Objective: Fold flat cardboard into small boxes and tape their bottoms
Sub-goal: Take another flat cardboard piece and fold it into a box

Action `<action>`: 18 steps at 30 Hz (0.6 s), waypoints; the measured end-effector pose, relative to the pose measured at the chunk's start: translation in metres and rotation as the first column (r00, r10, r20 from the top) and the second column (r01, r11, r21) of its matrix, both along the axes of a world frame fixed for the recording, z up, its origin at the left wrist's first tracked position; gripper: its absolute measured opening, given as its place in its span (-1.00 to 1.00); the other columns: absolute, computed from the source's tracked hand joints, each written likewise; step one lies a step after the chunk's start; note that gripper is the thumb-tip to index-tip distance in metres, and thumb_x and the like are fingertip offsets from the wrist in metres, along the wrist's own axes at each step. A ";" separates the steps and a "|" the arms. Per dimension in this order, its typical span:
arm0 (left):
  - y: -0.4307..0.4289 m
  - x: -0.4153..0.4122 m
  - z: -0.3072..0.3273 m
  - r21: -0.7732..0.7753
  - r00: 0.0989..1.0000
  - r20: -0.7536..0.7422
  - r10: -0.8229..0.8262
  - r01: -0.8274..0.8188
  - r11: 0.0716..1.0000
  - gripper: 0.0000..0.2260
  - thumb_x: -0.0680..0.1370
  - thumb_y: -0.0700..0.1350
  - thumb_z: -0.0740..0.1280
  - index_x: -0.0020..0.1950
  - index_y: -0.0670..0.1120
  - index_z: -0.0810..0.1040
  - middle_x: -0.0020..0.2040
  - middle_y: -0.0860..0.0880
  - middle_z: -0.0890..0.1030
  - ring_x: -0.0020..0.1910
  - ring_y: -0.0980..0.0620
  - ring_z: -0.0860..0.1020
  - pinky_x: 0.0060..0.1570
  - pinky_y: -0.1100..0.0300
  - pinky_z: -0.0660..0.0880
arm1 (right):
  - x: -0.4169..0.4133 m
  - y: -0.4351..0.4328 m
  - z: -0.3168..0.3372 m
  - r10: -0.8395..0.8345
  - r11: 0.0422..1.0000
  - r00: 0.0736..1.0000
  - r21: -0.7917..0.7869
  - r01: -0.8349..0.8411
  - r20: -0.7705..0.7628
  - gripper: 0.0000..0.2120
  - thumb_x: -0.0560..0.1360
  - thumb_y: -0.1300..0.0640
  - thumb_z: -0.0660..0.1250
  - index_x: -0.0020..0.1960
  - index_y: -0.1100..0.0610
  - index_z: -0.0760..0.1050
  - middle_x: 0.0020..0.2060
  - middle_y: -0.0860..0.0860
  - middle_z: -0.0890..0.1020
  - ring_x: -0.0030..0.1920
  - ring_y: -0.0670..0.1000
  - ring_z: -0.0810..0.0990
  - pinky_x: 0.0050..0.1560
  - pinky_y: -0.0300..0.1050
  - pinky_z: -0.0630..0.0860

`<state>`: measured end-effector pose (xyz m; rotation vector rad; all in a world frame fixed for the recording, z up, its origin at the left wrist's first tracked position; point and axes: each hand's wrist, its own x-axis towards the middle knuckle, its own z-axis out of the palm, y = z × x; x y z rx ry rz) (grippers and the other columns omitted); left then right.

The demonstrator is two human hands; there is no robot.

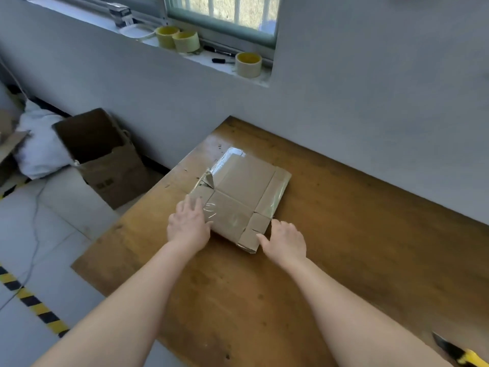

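Note:
A flattened brown cardboard box (244,190) with old clear tape on its edges lies on the wooden table (344,234). My left hand (189,225) rests flat on the near left corner of the cardboard, fingers straight. My right hand (285,241) touches the near right edge with relaxed fingers, thumb against the corner flap. Neither hand grips it.
Three yellow tape rolls (248,64) and markers (222,60) sit on the windowsill. An open cardboard box (105,157) stands on the floor left of the table, beside a white bag (39,144). A yellow-handled knife (460,352) lies at the table's near right edge.

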<state>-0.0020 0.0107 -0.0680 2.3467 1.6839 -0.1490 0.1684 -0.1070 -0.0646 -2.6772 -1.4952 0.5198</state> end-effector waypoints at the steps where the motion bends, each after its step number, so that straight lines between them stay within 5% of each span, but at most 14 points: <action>1: 0.006 0.000 -0.004 -0.024 0.999 0.026 0.025 -0.024 0.999 -0.38 0.58 0.14 0.23 0.54 -0.04 0.09 0.55 -0.12 0.11 0.50 -0.11 0.11 0.37 -0.01 0.23 | -0.002 0.005 -0.003 -0.060 0.998 0.997 0.001 0.060 -0.048 -0.57 0.58 -0.20 0.16 0.20 0.14 0.43 0.09 0.07 0.56 0.14 0.11 0.50 0.08 0.00 0.47; 4: 0.018 0.000 -0.010 0.006 0.997 0.060 0.055 -0.055 0.998 -0.43 0.50 0.20 0.32 0.39 -0.05 0.26 0.35 -0.10 0.39 0.32 -0.12 0.35 0.23 0.01 0.34 | -0.008 0.017 -0.010 -0.258 0.961 0.938 0.034 0.273 -0.230 -0.56 0.56 -0.20 0.18 0.20 0.14 0.45 0.04 0.04 0.60 0.08 0.10 0.56 0.04 0.01 0.52; 10: 0.030 0.003 0.000 -0.071 0.938 0.245 0.246 -0.236 0.969 -0.37 0.35 0.27 0.45 0.24 -0.08 0.41 0.21 -0.11 0.40 0.24 -0.12 0.35 0.22 0.00 0.34 | -0.010 0.025 -0.002 -0.480 0.783 0.752 0.166 0.599 -0.451 -0.54 0.58 -0.13 0.23 0.34 0.15 0.38 0.15 0.06 0.58 0.15 0.11 0.55 0.00 -0.08 0.41; 18: -0.001 0.019 0.017 -0.310 0.579 0.679 0.452 -0.332 0.891 -0.72 0.52 -0.01 0.37 0.17 -0.10 0.48 0.12 -0.06 0.42 0.08 -0.09 0.47 0.04 0.03 0.47 | 0.005 -0.004 0.020 -0.387 0.587 0.626 0.342 0.733 -0.677 -0.64 0.58 0.05 0.30 0.33 0.13 0.41 0.11 0.00 0.55 0.15 0.04 0.51 0.13 -0.09 0.44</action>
